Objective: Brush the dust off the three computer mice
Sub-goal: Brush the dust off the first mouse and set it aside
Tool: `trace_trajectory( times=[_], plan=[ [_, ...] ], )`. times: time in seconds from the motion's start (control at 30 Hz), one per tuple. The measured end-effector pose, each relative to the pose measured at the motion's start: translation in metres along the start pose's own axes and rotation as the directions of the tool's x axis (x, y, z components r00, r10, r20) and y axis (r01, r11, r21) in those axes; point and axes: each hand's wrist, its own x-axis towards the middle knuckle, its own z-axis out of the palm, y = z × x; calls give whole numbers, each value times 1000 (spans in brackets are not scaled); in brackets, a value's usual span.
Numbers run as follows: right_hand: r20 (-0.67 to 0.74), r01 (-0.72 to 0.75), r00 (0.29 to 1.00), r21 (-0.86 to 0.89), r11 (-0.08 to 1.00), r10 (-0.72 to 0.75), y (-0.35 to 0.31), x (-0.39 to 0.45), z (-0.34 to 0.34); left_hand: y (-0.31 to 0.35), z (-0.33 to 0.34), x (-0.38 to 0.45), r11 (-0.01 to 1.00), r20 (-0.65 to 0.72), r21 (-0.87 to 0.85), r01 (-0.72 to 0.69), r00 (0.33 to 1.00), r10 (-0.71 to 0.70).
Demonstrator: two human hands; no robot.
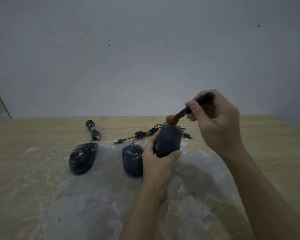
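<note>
Mouse (pixel 168 141) gripped by left hand (pixel 156 160); right hand's (pixel 216 122) brush (pixel 180 115) seemingly touching it.

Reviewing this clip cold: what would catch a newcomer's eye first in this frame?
First, the action right of centre: the left hand grips a dark mouse lifted off the table while the right hand holds a brush with its orange bristles on the mouse's far end. Next, two more dusty mice, left mouse and middle mouse, lie on the wooden table, amid a pale film of dust.
</note>
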Motion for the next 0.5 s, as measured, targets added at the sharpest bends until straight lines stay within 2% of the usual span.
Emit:
trace_trajectory(
  times=[0.03, 0.1, 0.2, 0.23, 0.33, 0.37, 0.43, 0.5],
  plan=[
    [-28, -6, 1000, 39, 999, 7, 1, 1, -2, 0, -1, 2, 998, 1, -49, 31, 1000, -31],
    [12, -76, 997, 132, 988, 75, 2, 2, -6, 0, -2, 6, 982, -2, -168, 83, 996, -85],
    [-57, -72, 996, 13, 997, 72, 4, 2, -8, -2, -4, 8, 967, 0, -228, 114, 993, -117],
    [-86, -72, 994, 22, 997, 74, 4, 3, -10, -2, -5, 8, 965, 7, -235, 119, 993, -121],
    [11, -154, 988, 203, 967, 155, 4, 3, -15, -2, -5, 8, 960, 27, -255, 119, 993, -116],
    [13, -161, 987, 167, 973, 161, 4, 3, -15, -1, -5, 8, 957, 30, -262, 123, 992, -119],
    [-78, -128, 988, 37, 991, 130, 6, 4, -18, 2, -4, 7, 944, 44, -299, 141, 990, -134],
    [-111, -114, 986, 109, 987, 126, 6, 4, -21, 5, -3, 6, 909, 78, -381, 170, 985, -151]
  ],
)
